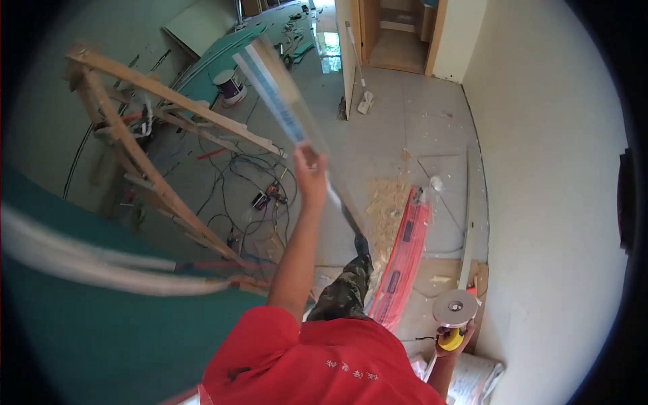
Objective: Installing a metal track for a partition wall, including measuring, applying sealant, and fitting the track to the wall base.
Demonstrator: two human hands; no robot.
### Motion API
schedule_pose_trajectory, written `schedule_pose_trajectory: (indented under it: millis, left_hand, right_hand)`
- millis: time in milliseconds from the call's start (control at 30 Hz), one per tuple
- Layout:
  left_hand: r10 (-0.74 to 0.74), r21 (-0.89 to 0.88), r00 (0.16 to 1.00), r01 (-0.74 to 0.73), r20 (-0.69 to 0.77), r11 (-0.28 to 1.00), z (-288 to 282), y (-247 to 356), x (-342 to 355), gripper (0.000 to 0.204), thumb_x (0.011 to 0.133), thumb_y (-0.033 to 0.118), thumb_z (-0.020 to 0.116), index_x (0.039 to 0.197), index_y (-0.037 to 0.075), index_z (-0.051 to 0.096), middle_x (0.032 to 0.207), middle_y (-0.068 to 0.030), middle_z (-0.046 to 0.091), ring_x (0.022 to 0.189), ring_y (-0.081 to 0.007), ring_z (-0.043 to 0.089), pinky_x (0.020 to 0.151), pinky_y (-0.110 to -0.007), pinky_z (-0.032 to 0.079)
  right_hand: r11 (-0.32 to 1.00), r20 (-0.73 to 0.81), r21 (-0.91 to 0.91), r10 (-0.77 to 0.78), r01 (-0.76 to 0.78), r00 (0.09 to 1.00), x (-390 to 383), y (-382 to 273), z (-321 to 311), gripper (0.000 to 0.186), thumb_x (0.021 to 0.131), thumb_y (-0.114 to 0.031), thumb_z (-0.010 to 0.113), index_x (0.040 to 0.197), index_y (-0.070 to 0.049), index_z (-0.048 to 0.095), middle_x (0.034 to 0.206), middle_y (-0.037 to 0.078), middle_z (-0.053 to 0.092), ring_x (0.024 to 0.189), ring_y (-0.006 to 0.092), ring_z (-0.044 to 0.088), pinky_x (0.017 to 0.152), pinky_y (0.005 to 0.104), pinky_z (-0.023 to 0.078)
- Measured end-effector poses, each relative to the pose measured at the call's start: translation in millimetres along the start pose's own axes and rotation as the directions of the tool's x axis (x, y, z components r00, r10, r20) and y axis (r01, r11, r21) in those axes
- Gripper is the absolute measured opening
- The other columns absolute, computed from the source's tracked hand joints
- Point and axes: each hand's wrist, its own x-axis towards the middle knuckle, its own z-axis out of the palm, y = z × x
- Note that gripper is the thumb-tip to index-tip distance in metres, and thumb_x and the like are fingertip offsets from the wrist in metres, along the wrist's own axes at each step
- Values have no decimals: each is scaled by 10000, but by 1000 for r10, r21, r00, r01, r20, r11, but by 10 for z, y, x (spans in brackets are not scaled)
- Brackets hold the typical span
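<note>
My left hand (310, 177), out in front of me, is closed around a long, narrow board (282, 101) with a blue-and-white face and a tan edge. The board slants from the upper left down toward my foot, and its far end is blurred. At the lower right my right hand (466, 343) is closed on a yellow tape measure (450, 339). A roll of pale tape (454, 308) sits right above it, against the same hand. How the fingers hold the roll is partly hidden.
A wooden stepladder (145, 162) stands on the left. Cables and a power drill (273, 192) lie on the floor beside it. A long red-wrapped bundle (401, 256) lies to the right of my leg. A bucket (229, 88) and a mop (365, 101) are farther off.
</note>
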Motion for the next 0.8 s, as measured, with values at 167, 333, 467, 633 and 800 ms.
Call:
schedule_pose_trajectory:
  millis: [167, 333, 467, 633, 800]
  left_hand:
    - [-119, 118, 970, 146, -212, 982, -499, -939, 1009, 478, 863, 17, 615, 1293, 44, 408, 1087, -70, 545, 1014, -176, 540, 909, -313, 427]
    - [-87, 185, 954, 144, -285, 972, -1012, -968, 2179, 442, 873, 23, 605, 1272, 54, 417, 1060, -37, 533, 970, -142, 521, 880, -284, 418]
    - [-82, 319, 933, 201, -350, 926, -1149, -687, 3061, 397, 881, 32, 600, 1240, 38, 431, 1033, -21, 521, 946, -109, 501, 860, -250, 397]
    - [43, 275, 908, 82, -418, 958, -997, -253, 4091, 361, 897, 22, 580, 1232, 24, 445, 1067, -25, 535, 971, -108, 504, 875, -245, 389]
    - [101, 162, 816, -9, -570, 987, -1126, -152, 4926, 413, 931, 22, 531, 1330, 3, 424, 1135, -45, 553, 1012, -119, 509, 893, -268, 396]
  right_hand:
    - [971, -45, -63, 228, -230, 973, 1776, 55, 763, 459, 851, -576, 551, 975, -137, 601, 662, 9, 613, 508, 144, 572, 418, 254, 458]
    - [934, -190, -159, 290, -321, 938, 2858, -61, 1638, 393, 851, -569, 554, 914, -186, 614, 629, -21, 606, 522, 110, 587, 393, 232, 464]
    - [891, -245, -283, 290, -354, 925, 3782, -225, 2213, 368, 836, -585, 564, 887, -223, 603, 617, -34, 602, 511, 97, 582, 382, 242, 460]
    - [872, -217, -394, 220, -292, 951, 5402, -134, 3298, 377, 888, -514, 527, 1022, -170, 603, 777, -20, 633, 525, 103, 571, 397, 244, 456]
    - [430, -22, -858, 516, -282, 856, 6739, 566, 4887, 270, 882, -384, 588, 986, -138, 624, 732, 3, 607, 576, 127, 575, 494, 285, 469]
